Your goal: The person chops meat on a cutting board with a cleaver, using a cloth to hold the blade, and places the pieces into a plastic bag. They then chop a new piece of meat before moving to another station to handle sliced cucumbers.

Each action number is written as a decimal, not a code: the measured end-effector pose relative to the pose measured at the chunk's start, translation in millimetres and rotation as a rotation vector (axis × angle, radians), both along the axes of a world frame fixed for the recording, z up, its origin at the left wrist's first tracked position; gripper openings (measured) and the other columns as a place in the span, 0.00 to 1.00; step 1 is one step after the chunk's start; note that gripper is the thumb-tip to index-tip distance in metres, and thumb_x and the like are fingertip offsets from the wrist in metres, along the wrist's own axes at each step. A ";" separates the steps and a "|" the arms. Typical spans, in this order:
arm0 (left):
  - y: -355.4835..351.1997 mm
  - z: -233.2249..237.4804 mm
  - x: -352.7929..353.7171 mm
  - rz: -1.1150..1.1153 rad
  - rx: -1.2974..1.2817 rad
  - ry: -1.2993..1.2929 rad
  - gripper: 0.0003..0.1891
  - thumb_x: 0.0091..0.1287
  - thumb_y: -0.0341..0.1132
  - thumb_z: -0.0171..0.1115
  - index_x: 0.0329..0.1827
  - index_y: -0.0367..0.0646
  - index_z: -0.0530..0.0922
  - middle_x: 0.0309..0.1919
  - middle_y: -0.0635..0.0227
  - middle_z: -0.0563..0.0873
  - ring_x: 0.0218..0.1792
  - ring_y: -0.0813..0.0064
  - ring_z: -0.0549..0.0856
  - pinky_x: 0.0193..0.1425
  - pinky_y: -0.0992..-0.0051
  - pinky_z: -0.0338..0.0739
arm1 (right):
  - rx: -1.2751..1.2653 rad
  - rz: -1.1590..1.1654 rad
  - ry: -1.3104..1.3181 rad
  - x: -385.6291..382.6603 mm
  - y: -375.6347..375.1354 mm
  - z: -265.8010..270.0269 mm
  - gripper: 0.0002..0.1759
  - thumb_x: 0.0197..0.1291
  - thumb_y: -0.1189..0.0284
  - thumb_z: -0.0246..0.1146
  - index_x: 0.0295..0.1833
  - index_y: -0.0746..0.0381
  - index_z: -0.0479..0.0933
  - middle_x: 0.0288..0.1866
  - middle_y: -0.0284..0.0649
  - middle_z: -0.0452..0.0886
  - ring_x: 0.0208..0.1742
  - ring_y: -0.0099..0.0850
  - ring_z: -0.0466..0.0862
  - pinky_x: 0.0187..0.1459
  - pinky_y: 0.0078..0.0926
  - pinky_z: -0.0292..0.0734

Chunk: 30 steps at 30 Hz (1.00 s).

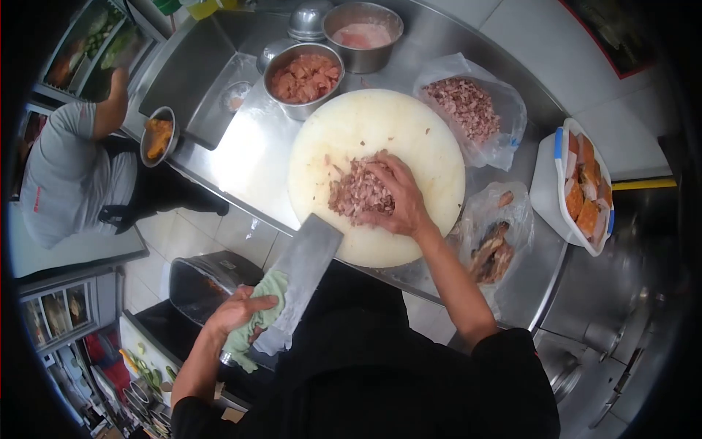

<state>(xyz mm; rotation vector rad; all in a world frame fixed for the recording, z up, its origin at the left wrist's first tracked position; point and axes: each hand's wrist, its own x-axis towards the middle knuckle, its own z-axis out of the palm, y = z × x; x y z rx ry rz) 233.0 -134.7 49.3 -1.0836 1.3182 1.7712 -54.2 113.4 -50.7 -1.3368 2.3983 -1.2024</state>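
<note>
A cleaver [312, 252] with a wide grey blade is in my left hand [238, 309], near the front edge of the counter. A pale green cloth [257, 322] is bunched under these closed fingers, hiding much of the grip. On the round white chopping board [380, 117] lies a heap of chopped meat [358, 192]. My right hand [397, 196] rests against the heap's right side, fingers and thumb apart. Beyond the board stand a bowl of meat pieces [305, 77] and a bowl with pinkish contents [363, 35].
Right of the board are a bag of diced meat [468, 110], a bag with browned meat [493, 252] and a white tub [552, 183] of orange-skinned pieces. A sink [194, 102] is at left. A co-worker [77, 164] stands beyond a bowl of orange food [159, 137]. A dark bin [208, 274] sits below.
</note>
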 end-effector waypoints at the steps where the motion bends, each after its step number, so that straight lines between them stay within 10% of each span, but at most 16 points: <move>1: 5.2 -4.2 -3.3 -0.037 -0.012 -0.020 0.14 0.70 0.40 0.67 0.35 0.34 0.84 0.16 0.63 0.81 0.10 0.73 0.76 0.13 0.73 0.69 | -0.022 -0.040 0.027 6.5 -1.7 -0.2 0.50 0.43 0.44 0.78 0.69 0.62 0.75 0.72 0.57 0.69 0.76 0.58 0.64 0.76 0.54 0.59; 15: 64.7 -43.4 -93.4 -0.013 0.170 0.286 0.12 0.71 0.36 0.65 0.43 0.34 0.82 0.19 0.63 0.82 0.12 0.74 0.77 0.13 0.74 0.69 | -0.178 -0.397 0.094 49.6 -20.8 5.4 0.29 0.39 0.69 0.80 0.52 0.61 0.84 0.61 0.47 0.79 0.62 0.47 0.79 0.62 0.42 0.77; 30: 100.0 -10.9 -154.9 -0.003 0.207 0.306 0.13 0.72 0.36 0.63 0.32 0.36 0.81 0.14 0.65 0.76 0.09 0.73 0.74 0.10 0.73 0.66 | -0.260 -0.389 0.112 -11.2 15.4 45.6 0.31 0.35 0.70 0.78 0.52 0.61 0.83 0.61 0.44 0.78 0.63 0.48 0.77 0.64 0.45 0.75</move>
